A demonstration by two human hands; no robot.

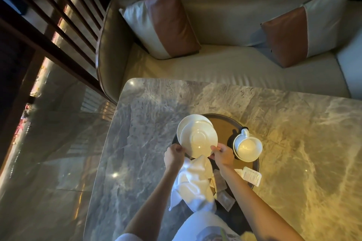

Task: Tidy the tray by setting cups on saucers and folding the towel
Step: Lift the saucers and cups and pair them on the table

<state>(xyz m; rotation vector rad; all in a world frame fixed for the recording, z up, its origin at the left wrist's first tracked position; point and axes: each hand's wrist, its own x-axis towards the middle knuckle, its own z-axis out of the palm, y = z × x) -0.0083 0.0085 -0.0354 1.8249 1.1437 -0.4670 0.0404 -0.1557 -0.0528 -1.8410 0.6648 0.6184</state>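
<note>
A round dark tray (pixel 225 121) sits on the marble table. Both hands hold a white saucer (pixel 198 140) above the tray's left side: my left hand (pixel 173 154) grips its left rim, my right hand (pixel 222 153) pinches its right rim. A second white saucer (pixel 188 121) lies just beneath it. To the right a white cup (pixel 247 146) stands upright, seemingly on another saucer, handle pointing away. A crumpled white towel (pixel 193 184) lies on the near part of the tray between my forearms.
Small packets (pixel 222 188) and a white card (pixel 251 175) lie on the tray's near right. The marble table (pixel 293 143) extends right and left of the tray. A beige sofa (pixel 225 68) with two cushions stands behind; a wooden screen is at far left.
</note>
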